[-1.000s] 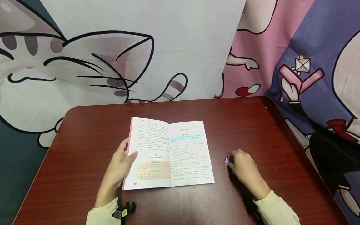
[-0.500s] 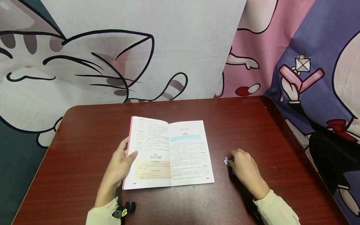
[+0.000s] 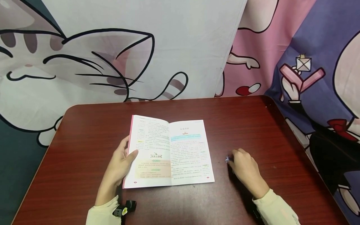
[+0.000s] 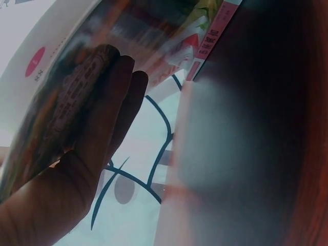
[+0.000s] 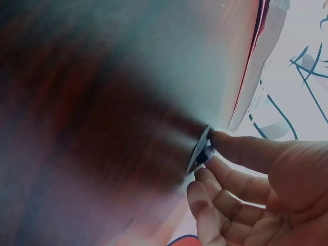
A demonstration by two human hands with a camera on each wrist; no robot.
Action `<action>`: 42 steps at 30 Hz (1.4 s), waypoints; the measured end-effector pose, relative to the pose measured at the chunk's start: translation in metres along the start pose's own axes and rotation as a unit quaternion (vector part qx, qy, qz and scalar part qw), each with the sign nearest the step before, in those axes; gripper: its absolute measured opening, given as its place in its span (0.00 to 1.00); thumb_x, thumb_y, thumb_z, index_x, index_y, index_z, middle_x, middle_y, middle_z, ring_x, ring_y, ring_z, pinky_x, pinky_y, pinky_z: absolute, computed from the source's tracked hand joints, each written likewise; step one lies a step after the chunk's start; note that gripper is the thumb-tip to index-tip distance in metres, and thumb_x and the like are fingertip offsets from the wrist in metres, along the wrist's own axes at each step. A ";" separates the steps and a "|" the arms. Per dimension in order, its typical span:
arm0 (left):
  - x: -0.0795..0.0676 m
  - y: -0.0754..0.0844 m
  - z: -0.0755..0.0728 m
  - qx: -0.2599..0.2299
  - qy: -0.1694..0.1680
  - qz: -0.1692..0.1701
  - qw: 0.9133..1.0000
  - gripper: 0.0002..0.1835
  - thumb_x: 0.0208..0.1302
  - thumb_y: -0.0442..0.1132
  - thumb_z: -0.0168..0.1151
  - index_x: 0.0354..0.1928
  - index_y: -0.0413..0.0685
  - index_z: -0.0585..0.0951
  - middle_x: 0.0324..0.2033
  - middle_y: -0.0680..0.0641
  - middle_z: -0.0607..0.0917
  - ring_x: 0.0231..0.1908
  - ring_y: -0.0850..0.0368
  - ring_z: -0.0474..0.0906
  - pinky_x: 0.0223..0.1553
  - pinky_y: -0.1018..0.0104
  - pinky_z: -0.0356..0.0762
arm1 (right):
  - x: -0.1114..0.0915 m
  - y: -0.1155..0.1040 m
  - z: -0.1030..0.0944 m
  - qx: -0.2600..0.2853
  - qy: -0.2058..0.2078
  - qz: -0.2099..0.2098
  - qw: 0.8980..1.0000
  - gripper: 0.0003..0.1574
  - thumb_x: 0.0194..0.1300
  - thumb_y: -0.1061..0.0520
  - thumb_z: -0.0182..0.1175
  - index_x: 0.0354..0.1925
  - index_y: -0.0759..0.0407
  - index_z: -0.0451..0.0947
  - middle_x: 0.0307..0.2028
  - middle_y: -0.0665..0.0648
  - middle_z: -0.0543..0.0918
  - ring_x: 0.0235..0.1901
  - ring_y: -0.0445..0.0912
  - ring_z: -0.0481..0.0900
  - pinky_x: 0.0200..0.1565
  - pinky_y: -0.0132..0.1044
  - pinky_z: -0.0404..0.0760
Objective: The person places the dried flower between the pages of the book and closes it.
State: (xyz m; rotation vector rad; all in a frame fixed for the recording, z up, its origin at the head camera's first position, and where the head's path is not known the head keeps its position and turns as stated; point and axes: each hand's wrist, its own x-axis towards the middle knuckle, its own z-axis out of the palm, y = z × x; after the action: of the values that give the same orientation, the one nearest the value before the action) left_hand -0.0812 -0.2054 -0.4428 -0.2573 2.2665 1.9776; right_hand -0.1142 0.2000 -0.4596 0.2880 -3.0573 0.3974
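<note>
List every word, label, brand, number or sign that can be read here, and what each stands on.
None can be quoted with certainty; all the text found is on the open book.
Left page, banner: Chinese characters, too blurred.
Right page, title: Chinese characters, too blurred.
Both pages, body text: too small.
Red page mark: too small.
Cover: characters, too dark.
Spine: characters, too blurred.

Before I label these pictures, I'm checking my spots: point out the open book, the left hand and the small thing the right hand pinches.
Open book [image 3: 186, 154]: head view, on its right page.
Left hand [image 3: 119, 163]: head view, near the thumb's base.
Small pinched thing [image 5: 199, 151]: right wrist view, on its flat part.
</note>
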 end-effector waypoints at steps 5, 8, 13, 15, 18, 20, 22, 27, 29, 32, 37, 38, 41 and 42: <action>-0.001 0.000 -0.001 -0.001 0.001 -0.003 1.000 0.33 0.76 0.28 0.46 0.78 0.46 0.49 0.53 0.26 0.80 0.34 0.48 0.88 0.30 0.57 0.87 | 0.000 -0.001 0.000 -0.006 0.008 -0.006 1.000 0.11 0.52 0.65 0.73 0.25 0.62 0.77 0.25 0.59 0.76 0.26 0.65 0.82 0.23 0.56 0.78; -0.001 0.000 -0.001 0.002 0.004 -0.004 1.000 0.34 0.76 0.28 0.46 0.78 0.46 0.49 0.53 0.26 0.79 0.34 0.49 0.88 0.30 0.57 0.87 | 0.000 -0.002 0.000 -0.013 0.032 -0.020 0.999 0.12 0.53 0.65 0.73 0.24 0.62 0.77 0.24 0.59 0.76 0.23 0.64 0.81 0.22 0.55 0.78; -0.002 0.000 -0.002 0.001 0.003 0.000 1.000 0.33 0.76 0.28 0.46 0.78 0.45 0.50 0.52 0.26 0.79 0.34 0.49 0.88 0.30 0.58 0.86 | 0.001 -0.005 -0.004 0.005 0.055 -0.023 0.998 0.09 0.53 0.65 0.74 0.27 0.61 0.81 0.24 0.57 0.77 0.22 0.59 0.81 0.21 0.53 0.79; -0.002 0.000 -0.002 0.002 0.004 0.002 1.000 0.33 0.76 0.28 0.47 0.78 0.45 0.50 0.52 0.26 0.80 0.34 0.49 0.87 0.30 0.58 0.86 | 0.002 -0.008 -0.008 0.025 0.051 -0.023 0.998 0.08 0.54 0.63 0.74 0.27 0.58 0.82 0.24 0.55 0.79 0.21 0.53 0.81 0.24 0.51 0.80; -0.002 0.000 -0.002 0.005 0.006 0.004 1.000 0.33 0.76 0.28 0.47 0.78 0.45 0.50 0.52 0.26 0.80 0.33 0.49 0.88 0.30 0.58 0.86 | 0.006 -0.014 -0.015 0.067 0.029 -0.017 0.997 0.06 0.58 0.60 0.73 0.29 0.54 0.83 0.23 0.51 0.80 0.16 0.42 0.77 0.28 0.48 0.80; -0.002 0.000 -0.002 0.007 0.007 0.006 1.000 0.33 0.76 0.27 0.47 0.78 0.45 0.51 0.52 0.26 0.80 0.33 0.50 0.88 0.30 0.58 0.86 | 0.008 -0.019 -0.020 0.103 0.007 -0.004 0.995 0.05 0.60 0.59 0.72 0.30 0.53 0.83 0.20 0.50 0.80 0.11 0.37 0.73 0.27 0.44 0.80; -0.002 0.000 -0.002 0.008 0.008 0.008 1.000 0.33 0.76 0.27 0.47 0.78 0.45 0.51 0.52 0.26 0.80 0.33 0.50 0.88 0.30 0.58 0.86 | 0.010 -0.024 -0.024 0.138 -0.012 0.014 0.990 0.04 0.61 0.57 0.71 0.30 0.52 0.84 0.17 0.48 0.78 0.09 0.35 0.70 0.23 0.40 0.77; -0.002 0.001 -0.003 0.002 0.006 0.007 1.000 0.33 0.76 0.28 0.47 0.78 0.44 0.50 0.53 0.26 0.79 0.34 0.50 0.87 0.30 0.59 0.86 | 0.018 -0.037 -0.026 0.186 -0.033 0.033 0.981 0.05 0.59 0.56 0.72 0.29 0.49 0.85 0.20 0.44 0.77 0.20 0.39 0.70 0.24 0.33 0.69; -0.002 0.001 -0.002 -0.001 0.005 0.006 1.000 0.33 0.76 0.28 0.47 0.78 0.45 0.50 0.53 0.26 0.79 0.34 0.49 0.88 0.30 0.59 0.86 | 0.021 -0.042 -0.025 0.193 -0.038 0.029 0.980 0.05 0.58 0.57 0.73 0.28 0.49 0.85 0.22 0.43 0.77 0.24 0.40 0.70 0.28 0.33 0.68; -0.002 0.001 -0.002 -0.004 0.004 0.005 1.000 0.33 0.76 0.28 0.47 0.78 0.45 0.50 0.53 0.26 0.79 0.34 0.49 0.88 0.30 0.58 0.86 | 0.026 -0.050 -0.023 0.209 -0.044 0.023 0.977 0.05 0.57 0.57 0.73 0.29 0.50 0.85 0.22 0.44 0.77 0.26 0.41 0.71 0.30 0.33 0.68; -0.002 0.000 0.000 -0.007 0.001 0.002 1.000 0.33 0.76 0.28 0.47 0.78 0.44 0.49 0.52 0.26 0.80 0.34 0.49 0.87 0.30 0.58 0.86 | 0.033 -0.064 -0.020 0.228 -0.049 0.021 0.972 0.04 0.56 0.59 0.73 0.29 0.52 0.86 0.22 0.45 0.77 0.25 0.41 0.70 0.28 0.32 0.67; -0.002 0.000 0.000 -0.007 0.002 0.001 1.000 0.33 0.76 0.28 0.47 0.78 0.44 0.49 0.52 0.26 0.80 0.34 0.49 0.87 0.30 0.58 0.86 | 0.034 -0.067 -0.020 0.231 -0.050 0.020 0.971 0.04 0.56 0.59 0.73 0.29 0.52 0.86 0.22 0.44 0.77 0.25 0.41 0.70 0.28 0.31 0.67; -0.001 0.000 0.001 -0.009 0.003 0.002 1.000 0.33 0.76 0.28 0.46 0.78 0.44 0.50 0.51 0.26 0.80 0.34 0.49 0.87 0.30 0.58 0.86 | 0.037 -0.075 -0.018 0.242 -0.058 0.020 0.968 0.03 0.56 0.59 0.74 0.29 0.52 0.87 0.21 0.44 0.78 0.25 0.40 0.71 0.28 0.31 0.68; -0.001 0.000 0.001 -0.010 0.003 0.002 1.000 0.33 0.76 0.27 0.46 0.78 0.44 0.50 0.52 0.26 0.80 0.34 0.49 0.87 0.30 0.58 0.86 | 0.038 -0.077 -0.018 0.246 -0.062 0.022 0.967 0.03 0.56 0.59 0.74 0.29 0.52 0.87 0.21 0.44 0.79 0.25 0.40 0.71 0.28 0.31 0.69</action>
State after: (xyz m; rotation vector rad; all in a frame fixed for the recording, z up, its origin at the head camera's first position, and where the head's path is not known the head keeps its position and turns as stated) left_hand -0.0800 -0.2042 -0.4425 -0.2617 2.2535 2.0043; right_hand -0.1366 0.1246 -0.4203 0.2674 -3.0373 1.1867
